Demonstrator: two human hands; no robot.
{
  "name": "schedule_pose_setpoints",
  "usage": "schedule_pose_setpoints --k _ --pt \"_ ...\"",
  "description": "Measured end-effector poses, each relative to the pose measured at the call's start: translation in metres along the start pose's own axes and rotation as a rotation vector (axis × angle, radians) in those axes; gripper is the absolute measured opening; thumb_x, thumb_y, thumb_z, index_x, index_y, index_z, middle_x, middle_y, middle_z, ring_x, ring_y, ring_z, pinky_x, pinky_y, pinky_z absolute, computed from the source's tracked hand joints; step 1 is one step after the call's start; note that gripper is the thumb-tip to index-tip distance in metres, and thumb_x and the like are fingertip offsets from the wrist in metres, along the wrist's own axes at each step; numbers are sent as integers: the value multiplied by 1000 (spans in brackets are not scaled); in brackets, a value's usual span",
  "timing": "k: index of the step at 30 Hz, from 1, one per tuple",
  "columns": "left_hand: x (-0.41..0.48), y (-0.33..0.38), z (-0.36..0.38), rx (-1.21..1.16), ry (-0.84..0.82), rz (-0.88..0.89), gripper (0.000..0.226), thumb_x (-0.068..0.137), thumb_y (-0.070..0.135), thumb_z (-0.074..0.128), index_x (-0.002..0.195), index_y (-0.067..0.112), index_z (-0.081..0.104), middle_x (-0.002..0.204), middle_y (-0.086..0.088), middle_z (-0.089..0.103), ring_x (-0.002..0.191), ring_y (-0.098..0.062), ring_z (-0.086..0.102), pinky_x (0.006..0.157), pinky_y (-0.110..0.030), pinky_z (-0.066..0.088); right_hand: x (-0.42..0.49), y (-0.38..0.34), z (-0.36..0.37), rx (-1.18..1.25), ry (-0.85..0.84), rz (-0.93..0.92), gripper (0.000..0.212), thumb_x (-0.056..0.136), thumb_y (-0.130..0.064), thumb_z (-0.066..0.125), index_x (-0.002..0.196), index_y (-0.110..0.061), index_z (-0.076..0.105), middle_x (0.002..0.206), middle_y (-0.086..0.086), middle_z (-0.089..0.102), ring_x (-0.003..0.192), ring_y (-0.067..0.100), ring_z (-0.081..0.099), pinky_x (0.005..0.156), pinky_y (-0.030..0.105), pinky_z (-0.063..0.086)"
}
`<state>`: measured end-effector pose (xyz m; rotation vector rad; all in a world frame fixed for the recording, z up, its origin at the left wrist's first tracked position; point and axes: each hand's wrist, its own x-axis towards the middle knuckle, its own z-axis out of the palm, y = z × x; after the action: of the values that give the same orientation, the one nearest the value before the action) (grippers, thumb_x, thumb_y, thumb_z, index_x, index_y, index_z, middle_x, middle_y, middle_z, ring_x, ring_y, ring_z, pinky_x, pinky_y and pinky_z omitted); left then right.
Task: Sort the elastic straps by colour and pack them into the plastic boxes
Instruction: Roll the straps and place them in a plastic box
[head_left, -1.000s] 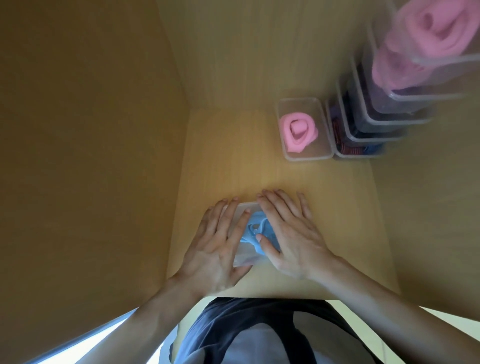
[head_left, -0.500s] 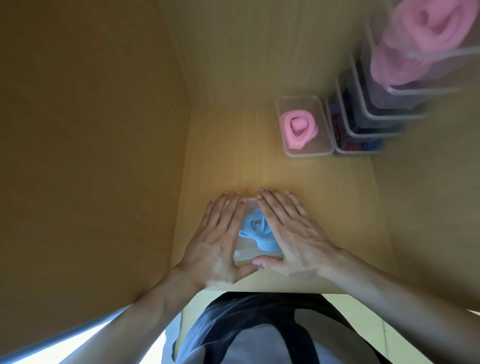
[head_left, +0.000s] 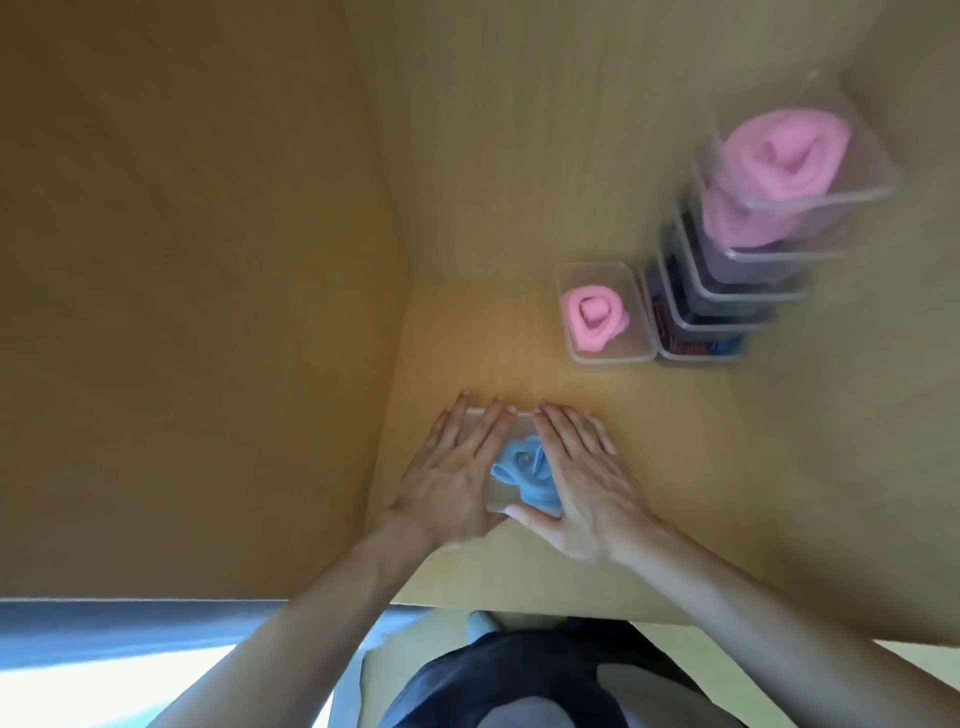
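Left grip (head_left: 451, 483) and right grip (head_left: 589, 491) lie spread flat, fingers straight, atop the clear box (head_left: 521, 427). Its coiled blue strap (head_left: 524, 467) shows between them, near the shelf's (head_left: 493, 353) front-left corner.

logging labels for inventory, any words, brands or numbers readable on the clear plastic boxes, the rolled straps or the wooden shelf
None: no readable text in this view.
Small clear plastic box holding the blue rolled strap: no label visible; left hand and right hand cover most of it.
Clear plastic box with the pink rolled strap: plain.
Stack of clear plastic boxes: blurred, no print made out.
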<state>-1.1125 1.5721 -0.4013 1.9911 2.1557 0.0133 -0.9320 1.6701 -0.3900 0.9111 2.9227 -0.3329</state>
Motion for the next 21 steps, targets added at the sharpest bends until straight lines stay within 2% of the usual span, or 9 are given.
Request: schedule_pose_setpoints --k 2,4,7,9,11,14,15,18,21 --pt "9 0 -2 -7 7 -89 110 85 74 50 157 28 -19 163 1 -31 150 -25 -29 126 -45 -5 0 -3 -1 94 30 109 110 83 -86 21 161 -11 4 170 4 1 156 21 -2 126 41 -2" --pt "9 3 -2 -71 56 -159 107 86 70 54 159 28 -13 164 -3 -30 153 -24 -21 126 -45 0 -5 -5 -3 218 70 237 97 90 -75 28 161 -13 5 169 3 3 155 19 0 126 37 -2" --pt "-3 14 3 -263 167 -226 101 85 49 68 160 30 4 167 -1 -16 154 -24 -1 124 -44 17 -23 0 -9 257 107 372 74 97 -57 41 157 -19 21 159 -2 28 145 20 28 119 35 22" --pt "-16 25 7 -464 232 -301 93 83 31 68 157 32 12 166 4 -4 152 -23 14 119 -39 28 -38 7 -13 303 128 404 54 96 -44 50 145 -26 38 137 -8 47 121 18 50 100 31 38" --pt "-29 39 8 -712 230 -369 87 78 23 61 152 38 17 160 11 17 142 -12 34 110 -30 36 -50 15 -14 377 135 431 34 94 -36 55 127 -31 49 113 -14 57 100 15 59 84 29 44" --pt "-44 63 6 -1114 100 -380 77 79 25 53 143 52 19 133 35 48 118 6 54 92 -14 46 -57 22 -8 561 95 520 19 94 -36 59 111 -32 52 101 -16 58 91 9 61 81 35 53" --pt "-46 70 7 -1183 90 -388 71 84 25 54 142 51 21 127 35 55 114 7 57 86 -9 46 -57 23 -4 631 78 543 16 95 -37 59 108 -31 53 101 -16 58 90 7 61 82 35 54" --pt "-46 88 5 -1204 158 -452 56 96 13 61 141 36 36 128 17 62 105 6 62 82 -9 47 -59 20 8 803 65 545 7 100 -36 55 101 -30 58 101 -14 64 91 7 63 82 32 55" --pt "-48 95 -4 -1192 224 -460 53 95 7 61 137 34 43 128 19 62 108 9 59 80 -7 46 -66 16 9 921 150 526 8 101 -27 58 94 -31 61 84 -15 68 73 1 65 63 17 49"
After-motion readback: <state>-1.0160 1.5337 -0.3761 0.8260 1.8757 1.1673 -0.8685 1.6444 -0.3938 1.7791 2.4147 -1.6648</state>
